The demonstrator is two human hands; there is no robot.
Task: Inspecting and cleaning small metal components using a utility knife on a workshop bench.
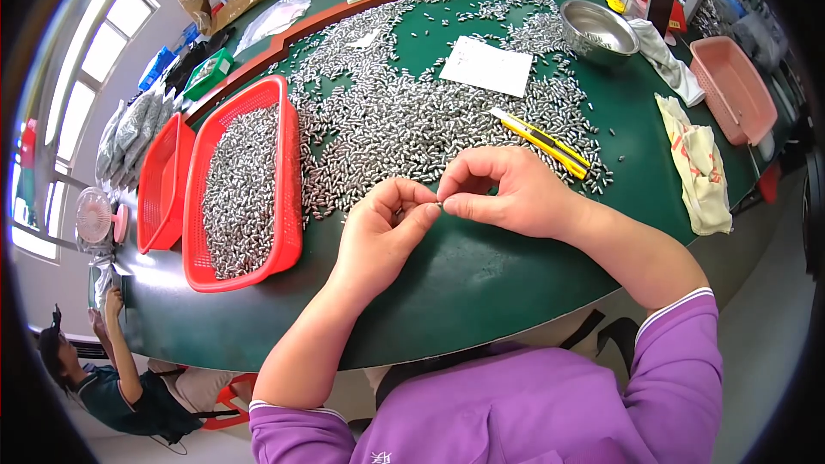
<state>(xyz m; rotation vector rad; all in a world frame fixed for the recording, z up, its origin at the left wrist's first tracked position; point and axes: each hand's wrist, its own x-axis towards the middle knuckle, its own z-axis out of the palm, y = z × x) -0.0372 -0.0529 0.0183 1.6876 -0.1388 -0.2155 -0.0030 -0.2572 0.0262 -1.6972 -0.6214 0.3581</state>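
Note:
My left hand [383,230] and my right hand [514,195] meet fingertip to fingertip over the near edge of a wide spread of small silvery metal pieces [400,125]. Both hands are closed in a pinch, thumb against forefinger. Something tiny sits between the fingertips, too small and too covered to name. Just beyond my right hand lies a yellow utility knife [543,144], resting on the pieces. To the left of my left hand stands a red plastic basket [290,198], filled with the same kind of metal pieces.
A second red basket [157,198] stands farther left. White paper [486,66] lies on the pieces. At the right are a metal bowl [599,27], cloth gloves [698,163] and a pink basket [733,90]. A wooden strip [258,77] borders the green table [481,279]. Another person [137,395] sits at left.

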